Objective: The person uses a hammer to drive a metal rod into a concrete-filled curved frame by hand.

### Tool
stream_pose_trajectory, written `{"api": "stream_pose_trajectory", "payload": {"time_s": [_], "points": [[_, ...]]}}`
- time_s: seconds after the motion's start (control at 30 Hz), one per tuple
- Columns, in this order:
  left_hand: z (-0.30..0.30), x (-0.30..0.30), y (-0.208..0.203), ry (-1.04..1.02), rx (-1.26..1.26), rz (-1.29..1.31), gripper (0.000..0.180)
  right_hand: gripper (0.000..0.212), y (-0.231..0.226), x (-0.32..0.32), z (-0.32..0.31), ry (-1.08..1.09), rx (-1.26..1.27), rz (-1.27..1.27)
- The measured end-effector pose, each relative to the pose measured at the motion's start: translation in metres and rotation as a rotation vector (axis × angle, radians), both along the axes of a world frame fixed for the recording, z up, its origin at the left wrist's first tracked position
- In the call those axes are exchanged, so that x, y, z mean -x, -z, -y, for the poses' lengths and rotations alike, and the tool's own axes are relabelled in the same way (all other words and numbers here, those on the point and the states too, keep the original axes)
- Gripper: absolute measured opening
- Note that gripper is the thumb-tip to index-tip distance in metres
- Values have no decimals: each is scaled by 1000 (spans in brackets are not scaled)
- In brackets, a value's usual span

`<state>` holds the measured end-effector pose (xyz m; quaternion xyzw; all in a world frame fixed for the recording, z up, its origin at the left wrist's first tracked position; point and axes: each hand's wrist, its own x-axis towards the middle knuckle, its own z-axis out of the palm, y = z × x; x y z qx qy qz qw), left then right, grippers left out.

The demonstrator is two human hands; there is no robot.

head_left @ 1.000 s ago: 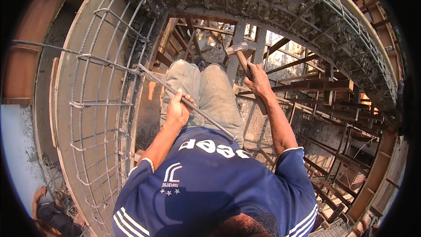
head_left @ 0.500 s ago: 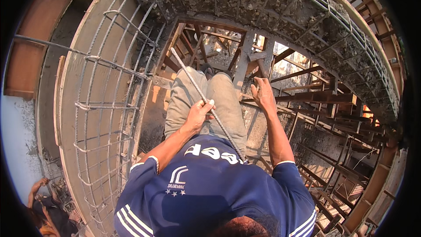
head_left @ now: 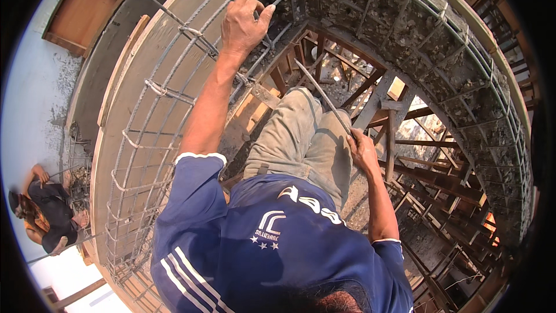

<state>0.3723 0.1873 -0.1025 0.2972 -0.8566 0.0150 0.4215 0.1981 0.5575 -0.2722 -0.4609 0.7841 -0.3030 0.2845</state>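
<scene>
My left hand [head_left: 244, 26] is raised to the upper left, its fingers curled around a bar of the steel rebar cage [head_left: 163, 91]. In my right hand [head_left: 362, 149], beside my right thigh, is a thin ribbed steel rod [head_left: 316, 86]. The rod slants up and left across my knees, and its far end is free; its near end is hidden by the hand and my leg. Just beyond the right hand stands a T-shaped brown piece [head_left: 391, 106], hammer-like in outline; I cannot tell its material.
Grey formwork board [head_left: 136, 64] lines the cage's left side. A rough concrete beam with exposed rebar [head_left: 405, 40] curves around the far and right sides. Wooden props [head_left: 440, 177] show below through gaps. Another person [head_left: 55, 208] sits at the lower left, beyond the board.
My left hand has let go of the rod and moved up and left onto the cage. The right hand has come in from the side and taken the rod. The view has turned leftward.
</scene>
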Motion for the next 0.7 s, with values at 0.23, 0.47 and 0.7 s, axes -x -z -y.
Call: {"api": "stream_pose_trajectory", "payload": {"time_s": [0.23,0.47,0.7], "points": [[80,30,-29,-391,11,274,60,35,18,5,84,-267,101,-61],[63,38,-44,-519,-291,277,87,36,29,-5,141,-417,80,48],[65,42,-46,-538,-261,331,81,35,60,9,214,-494,30,183]]}}
